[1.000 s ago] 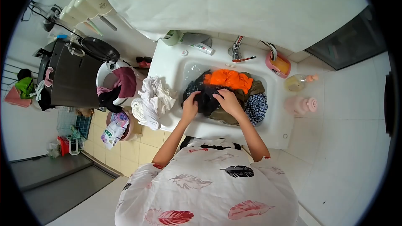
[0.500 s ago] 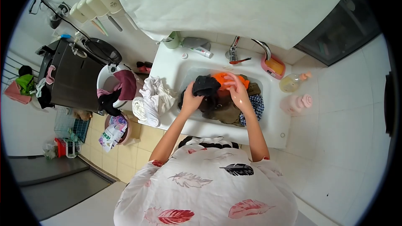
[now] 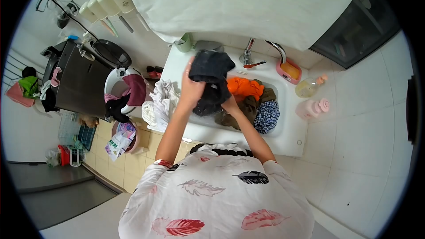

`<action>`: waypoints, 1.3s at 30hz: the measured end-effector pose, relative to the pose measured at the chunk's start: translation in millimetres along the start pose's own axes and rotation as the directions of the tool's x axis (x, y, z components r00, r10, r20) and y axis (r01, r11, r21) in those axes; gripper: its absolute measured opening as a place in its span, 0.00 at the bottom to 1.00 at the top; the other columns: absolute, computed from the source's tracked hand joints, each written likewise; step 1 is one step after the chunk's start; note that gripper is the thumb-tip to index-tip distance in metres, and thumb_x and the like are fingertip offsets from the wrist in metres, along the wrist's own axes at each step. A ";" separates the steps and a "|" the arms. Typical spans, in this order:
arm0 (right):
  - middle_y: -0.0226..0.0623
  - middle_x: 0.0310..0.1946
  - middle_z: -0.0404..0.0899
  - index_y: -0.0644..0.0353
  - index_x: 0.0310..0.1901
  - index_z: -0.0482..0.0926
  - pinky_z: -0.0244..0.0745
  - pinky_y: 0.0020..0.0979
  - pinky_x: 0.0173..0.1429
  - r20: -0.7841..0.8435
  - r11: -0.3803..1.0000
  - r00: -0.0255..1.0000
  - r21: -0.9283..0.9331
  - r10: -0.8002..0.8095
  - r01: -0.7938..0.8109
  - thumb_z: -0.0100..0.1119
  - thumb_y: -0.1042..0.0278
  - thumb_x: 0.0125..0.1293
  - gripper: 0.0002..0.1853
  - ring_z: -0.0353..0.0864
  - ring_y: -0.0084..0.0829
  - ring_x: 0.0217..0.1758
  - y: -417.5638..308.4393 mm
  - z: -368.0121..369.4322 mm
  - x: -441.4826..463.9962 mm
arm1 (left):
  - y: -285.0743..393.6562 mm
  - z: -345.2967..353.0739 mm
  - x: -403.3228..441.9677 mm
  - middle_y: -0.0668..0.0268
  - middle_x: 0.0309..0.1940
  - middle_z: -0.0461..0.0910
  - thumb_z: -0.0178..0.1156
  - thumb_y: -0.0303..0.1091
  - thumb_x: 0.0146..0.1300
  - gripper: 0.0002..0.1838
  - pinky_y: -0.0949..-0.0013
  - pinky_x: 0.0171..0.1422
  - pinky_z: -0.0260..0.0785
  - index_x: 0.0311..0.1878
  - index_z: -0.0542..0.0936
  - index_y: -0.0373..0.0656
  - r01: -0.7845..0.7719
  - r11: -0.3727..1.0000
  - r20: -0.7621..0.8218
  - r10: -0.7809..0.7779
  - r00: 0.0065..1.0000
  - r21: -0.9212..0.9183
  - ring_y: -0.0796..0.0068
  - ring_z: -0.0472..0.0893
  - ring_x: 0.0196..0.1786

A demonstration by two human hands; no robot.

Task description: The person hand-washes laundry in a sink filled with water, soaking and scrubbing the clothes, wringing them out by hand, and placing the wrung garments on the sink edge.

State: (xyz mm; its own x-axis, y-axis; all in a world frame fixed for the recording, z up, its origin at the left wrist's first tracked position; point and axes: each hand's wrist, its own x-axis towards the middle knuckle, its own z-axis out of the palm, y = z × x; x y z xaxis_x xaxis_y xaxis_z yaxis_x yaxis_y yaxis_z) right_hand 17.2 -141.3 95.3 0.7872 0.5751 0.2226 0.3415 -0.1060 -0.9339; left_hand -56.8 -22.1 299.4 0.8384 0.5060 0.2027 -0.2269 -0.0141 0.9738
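A dark black garment (image 3: pixel 211 68) is lifted over the left side of the white sink (image 3: pixel 290 135), its lower part hanging toward the water. My left hand (image 3: pixel 193 89) is closed around the garment's left side. My right hand (image 3: pixel 230 105) holds it low on the right, with the fingers mostly hidden by the cloth. Beside it in the basin lie an orange cloth (image 3: pixel 245 89), an olive-brown garment (image 3: pixel 249 109) and a blue-and-white checked cloth (image 3: pixel 267 117).
White clothes (image 3: pixel 161 101) are heaped on the sink's left edge. Behind the basin stands a faucet (image 3: pixel 248 55), with a pink soap dish (image 3: pixel 288 71) to its right. Two bottles, a clear pump bottle (image 3: pixel 307 87) and a pink one (image 3: pixel 312 108), stand on the right.
The black garment has risen out of the basin and spread larger between my hands. My right hand has left the orange cloth and moved down-left to the black garment.
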 end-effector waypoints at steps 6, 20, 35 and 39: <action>0.34 0.33 0.76 0.70 0.42 0.72 0.67 0.23 0.44 0.052 0.989 0.989 0.062 0.135 -0.138 0.60 0.76 0.48 0.17 0.72 0.21 0.38 -52.9 -51.7 1.0 | -22.3 -80.7 19.7 0.66 0.39 0.75 0.54 0.26 0.52 0.16 0.74 0.47 0.63 0.47 0.72 0.36 0.000 0.996 -0.258 -0.024 0.966 -0.091 0.76 0.73 0.41; 0.34 0.29 0.75 0.67 0.35 0.72 0.67 0.23 0.41 -0.030 0.987 0.998 -0.155 -0.049 0.043 0.61 0.76 0.42 0.15 0.73 0.22 0.34 -198.8 -88.0 29.3 | -170.3 -65.2 -16.4 0.60 0.39 0.77 0.48 0.40 0.61 0.17 0.72 0.45 0.73 0.46 0.73 0.37 0.703 0.548 0.257 -0.675 0.692 -0.453 0.71 0.79 0.39; 0.41 0.32 0.71 0.64 0.36 0.72 0.69 0.36 0.40 -0.143 0.682 0.955 -0.728 -0.259 0.076 0.56 0.79 0.37 0.18 0.72 0.43 0.37 -157.9 -62.1 34.1 | -190.2 -52.6 -55.3 0.39 0.54 0.62 0.28 0.78 0.45 0.58 0.52 0.61 0.58 0.57 0.56 0.23 0.977 -0.020 0.801 -0.576 0.163 -0.214 0.47 0.66 0.56; 0.42 0.35 0.70 0.64 0.39 0.70 0.70 0.37 0.40 0.003 0.721 0.956 -0.656 -0.293 0.223 0.55 0.79 0.36 0.21 0.72 0.43 0.39 -154.3 -29.5 14.5 | -151.1 -21.1 -41.9 0.39 0.55 0.62 0.30 0.77 0.45 0.56 0.54 0.64 0.54 0.60 0.54 0.29 0.891 -0.014 0.802 -0.441 0.402 -0.454 0.44 0.64 0.57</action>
State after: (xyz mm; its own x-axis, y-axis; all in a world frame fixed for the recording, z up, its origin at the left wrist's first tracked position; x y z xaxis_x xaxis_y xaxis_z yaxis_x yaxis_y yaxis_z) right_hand -8.9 -140.5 250.9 0.6509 0.5833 0.4858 0.7588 -0.4804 -0.4398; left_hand -68.0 -23.0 141.7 0.8349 -0.4820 -0.2658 0.5248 0.8427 0.1203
